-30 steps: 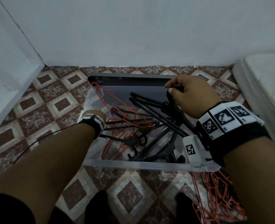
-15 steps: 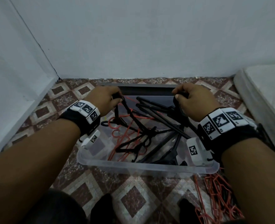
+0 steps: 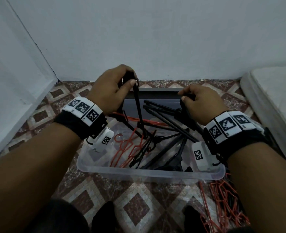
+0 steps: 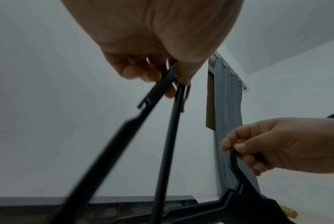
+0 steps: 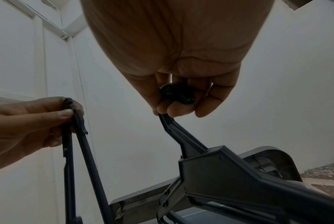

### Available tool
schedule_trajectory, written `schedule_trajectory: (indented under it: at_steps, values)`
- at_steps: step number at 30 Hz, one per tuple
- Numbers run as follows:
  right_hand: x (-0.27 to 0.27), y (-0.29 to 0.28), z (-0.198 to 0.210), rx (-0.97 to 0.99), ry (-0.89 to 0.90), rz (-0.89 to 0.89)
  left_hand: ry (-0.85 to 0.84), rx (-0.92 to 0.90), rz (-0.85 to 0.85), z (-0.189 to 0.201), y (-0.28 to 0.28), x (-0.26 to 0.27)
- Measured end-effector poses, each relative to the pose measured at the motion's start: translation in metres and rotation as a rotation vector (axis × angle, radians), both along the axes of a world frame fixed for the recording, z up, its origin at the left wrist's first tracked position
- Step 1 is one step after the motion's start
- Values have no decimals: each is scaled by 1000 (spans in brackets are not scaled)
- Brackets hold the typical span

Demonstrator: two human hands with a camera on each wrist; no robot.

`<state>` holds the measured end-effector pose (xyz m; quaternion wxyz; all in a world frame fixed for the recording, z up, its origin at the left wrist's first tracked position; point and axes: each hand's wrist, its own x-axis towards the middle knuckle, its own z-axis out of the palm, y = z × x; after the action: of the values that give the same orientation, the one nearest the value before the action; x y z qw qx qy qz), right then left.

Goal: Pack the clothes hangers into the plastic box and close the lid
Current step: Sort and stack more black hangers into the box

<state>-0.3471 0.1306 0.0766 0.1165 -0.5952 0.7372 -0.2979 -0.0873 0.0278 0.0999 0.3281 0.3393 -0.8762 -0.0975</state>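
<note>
A clear plastic box [image 3: 149, 172] sits on the tiled floor with black and red hangers tangled inside. My left hand [image 3: 112, 88] is raised above the box's back left and pinches the end of a thin black hanger [image 3: 139, 113], whose arms hang down into the box [image 4: 162, 136]. My right hand [image 3: 197, 101] grips the hooks of a bunch of thick black hangers [image 3: 170, 115] at the box's back right; their hook shows between the fingers [image 5: 178, 94]. The dark grey lid [image 3: 155, 94] stands behind the box against the wall.
More red hangers [image 3: 223, 204] lie heaped on the floor at the front right of the box. A white mattress edge [image 3: 273, 101] runs along the right. White walls close in at the back and left. My feet [image 3: 105, 214] are near the box's front.
My left hand left the box's left side, took hold of a thin black hanger and lifted its end up above the box. The right hand kept its grip on the thick hangers.
</note>
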Motion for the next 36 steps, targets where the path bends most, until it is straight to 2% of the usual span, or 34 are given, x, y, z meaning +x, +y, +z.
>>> schedule_trajectory:
  at_steps: [3,5,12,14,20,22,25,26,29,31,34,36]
  values:
    - [2,0,1,3,-2,10,-350,166,-31,-2,-5,4]
    - [4,1,1,2,2,21,-437,201,-19,-13,-5,7]
    - [6,2,2,11,22,2,-368,343,-39,-25,-3,12]
    - [7,3,2,21,32,5,-339,291,-27,-24,-3,11]
    - [6,2,4,1,9,2,-113,-2,38,-15,-7,14]
    - [6,3,5,-5,4,-1,-175,50,8,-15,-7,15]
    - [7,4,7,-1,1,-1,-456,182,-76,-22,-3,11]
    - [7,5,7,1,2,-2,-459,164,-80,-22,-1,10]
    - [7,4,7,-13,-6,-5,-259,44,-46,-12,-1,9]
    - [7,3,7,-28,-15,-6,-185,-9,-53,-3,0,8]
    - [7,2,6,-37,-7,-2,-249,-5,-115,-5,4,3]
    - [8,2,6,-51,2,-13,-307,50,-83,-14,2,0]
